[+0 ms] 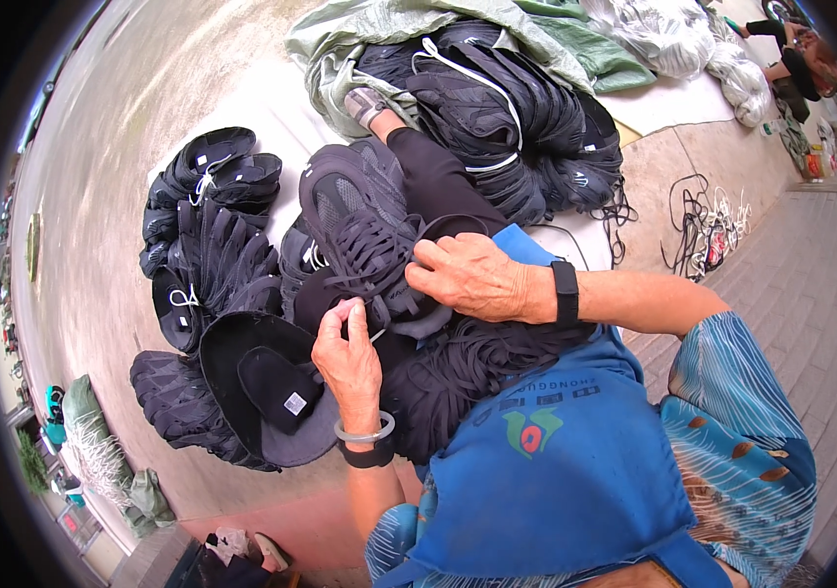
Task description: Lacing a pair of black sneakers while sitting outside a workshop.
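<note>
The dark grey shoe upper with a mesh toe (338, 203) lies over your lap, between your two hands. Its toe points away from you and slightly left; its long axis slants back to the heel, below your right hand (416, 271). That grip is closed, fingers curled, on a thin black lace (455, 218) looping above it. Your left hand (345, 310) has its grip pinched at the upper's left edge; you cannot tell what is between the fingertips. Ahead, a pale green woven sack (328, 49) partly covers black bundled shoe uppers (472, 113).
</note>
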`<act>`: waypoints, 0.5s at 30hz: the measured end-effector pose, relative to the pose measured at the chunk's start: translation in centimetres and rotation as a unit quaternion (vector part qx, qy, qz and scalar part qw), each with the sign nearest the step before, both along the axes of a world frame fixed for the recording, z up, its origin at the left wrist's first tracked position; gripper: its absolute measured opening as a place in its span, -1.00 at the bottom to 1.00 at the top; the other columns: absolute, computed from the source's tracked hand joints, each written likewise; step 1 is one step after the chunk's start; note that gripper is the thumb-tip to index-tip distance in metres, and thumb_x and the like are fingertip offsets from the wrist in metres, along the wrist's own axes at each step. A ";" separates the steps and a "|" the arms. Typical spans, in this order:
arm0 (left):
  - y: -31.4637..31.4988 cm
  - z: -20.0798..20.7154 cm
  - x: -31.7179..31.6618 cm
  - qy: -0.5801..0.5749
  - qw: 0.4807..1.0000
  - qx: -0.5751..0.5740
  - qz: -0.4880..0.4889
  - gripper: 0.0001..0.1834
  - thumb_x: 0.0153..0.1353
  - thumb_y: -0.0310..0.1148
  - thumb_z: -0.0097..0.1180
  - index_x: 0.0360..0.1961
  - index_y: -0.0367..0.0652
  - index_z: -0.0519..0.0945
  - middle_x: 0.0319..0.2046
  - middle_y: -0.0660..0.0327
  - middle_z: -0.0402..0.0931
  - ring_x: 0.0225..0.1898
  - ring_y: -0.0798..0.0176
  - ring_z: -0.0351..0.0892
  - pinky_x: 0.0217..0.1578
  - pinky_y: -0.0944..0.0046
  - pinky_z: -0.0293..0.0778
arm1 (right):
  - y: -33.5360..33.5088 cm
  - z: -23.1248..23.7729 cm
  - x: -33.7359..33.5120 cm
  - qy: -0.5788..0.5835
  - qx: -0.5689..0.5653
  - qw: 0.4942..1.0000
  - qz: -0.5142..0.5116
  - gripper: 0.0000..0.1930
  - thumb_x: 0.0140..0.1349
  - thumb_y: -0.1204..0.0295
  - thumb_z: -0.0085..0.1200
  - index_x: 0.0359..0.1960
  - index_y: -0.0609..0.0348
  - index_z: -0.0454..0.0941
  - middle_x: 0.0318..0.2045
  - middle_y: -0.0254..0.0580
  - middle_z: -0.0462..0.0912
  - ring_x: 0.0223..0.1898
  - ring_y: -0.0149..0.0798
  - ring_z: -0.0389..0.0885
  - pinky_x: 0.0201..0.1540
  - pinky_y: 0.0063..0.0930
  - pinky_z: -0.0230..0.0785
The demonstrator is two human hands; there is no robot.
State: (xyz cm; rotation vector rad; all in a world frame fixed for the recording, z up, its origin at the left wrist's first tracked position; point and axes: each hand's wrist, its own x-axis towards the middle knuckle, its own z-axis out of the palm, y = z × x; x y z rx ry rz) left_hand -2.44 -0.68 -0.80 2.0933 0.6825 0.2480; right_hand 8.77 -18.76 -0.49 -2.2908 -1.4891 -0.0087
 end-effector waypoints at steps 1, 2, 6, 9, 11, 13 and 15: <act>0.1 -0.2 -0.2 -0.003 1.000 0.013 -0.004 -0.79 0.23 -0.37 0.14 -0.28 -0.35 0.62 -0.39 0.16 0.63 -0.33 0.38 0.53 -0.23 0.34 0.44 | 0.3 -0.2 -0.3 -0.045 0.008 0.999 0.006 -0.84 -0.04 0.39 0.06 -0.42 0.15 0.42 -0.44 -0.24 0.35 -0.48 -0.29 0.48 -0.47 -0.41 0.30; 0.0 -0.2 -0.3 -0.004 1.000 0.011 -0.003 -0.79 0.23 -0.37 0.14 -0.28 -0.35 0.62 -0.39 0.16 0.63 -0.33 0.38 0.53 -0.23 0.34 0.44 | 0.7 -0.2 -0.4 -0.089 0.016 0.996 0.017 -0.85 -0.04 0.37 0.06 -0.45 0.14 0.44 -0.45 -0.26 0.34 -0.49 -0.32 0.46 -0.48 -0.44 0.28; 0.3 0.3 -0.3 -0.009 1.000 0.013 -0.011 -0.83 0.20 -0.42 0.11 -0.32 -0.34 0.59 -0.33 -0.01 0.61 -0.19 0.03 0.61 -0.11 0.17 0.44 | 1.9 0.2 -0.7 -0.153 -0.030 0.987 0.038 -0.87 -0.06 0.34 0.07 -0.54 0.11 0.49 -0.49 -0.28 0.34 -0.48 -0.36 0.44 -0.49 -0.49 0.24; 0.6 0.6 0.4 -0.037 0.991 0.102 -0.077 -0.88 0.16 -0.45 0.12 -0.36 -0.31 0.58 -0.34 0.01 0.58 -0.16 -0.03 0.58 -0.04 0.16 0.40 | 2.5 -1.0 0.0 -0.130 -0.028 0.990 0.045 -0.87 -0.05 0.34 0.06 -0.52 0.12 0.48 -0.49 -0.25 0.36 -0.47 -0.31 0.47 -0.49 -0.45 0.27; 0.5 0.2 1.5 -0.072 0.975 0.168 -0.128 -0.91 0.12 -0.47 0.13 -0.37 -0.28 0.56 -0.36 0.04 0.56 -0.16 -0.04 0.54 -0.01 0.15 0.35 | 2.3 -0.9 1.0 -0.026 0.041 0.999 0.019 -0.87 -0.04 0.40 0.06 -0.50 0.18 0.44 -0.49 -0.18 0.37 -0.44 -0.18 0.51 -0.45 -0.37 0.34; 0.6 1.0 0.9 -0.030 0.998 0.009 -0.060 -0.90 0.14 -0.46 0.14 -0.37 -0.29 0.56 -0.39 0.12 0.56 -0.30 0.13 0.53 -0.16 0.20 0.40 | 3.1 1.6 -0.1 0.130 0.111 0.985 -0.038 -0.88 0.04 0.45 0.02 -0.48 0.25 0.41 -0.47 -0.10 0.40 -0.40 -0.07 0.50 -0.39 -0.30 0.36; 0.1 0.7 1.6 -0.003 0.996 -0.079 -0.028 -0.89 0.16 -0.45 0.15 -0.39 -0.30 0.55 -0.42 0.18 0.54 -0.37 0.27 0.48 -0.27 0.29 0.41 | 3.6 1.5 0.3 0.199 0.179 0.959 -0.095 -0.89 0.12 0.45 0.02 -0.43 0.23 0.42 -0.46 -0.06 0.40 -0.38 -0.02 0.47 -0.35 -0.26 0.36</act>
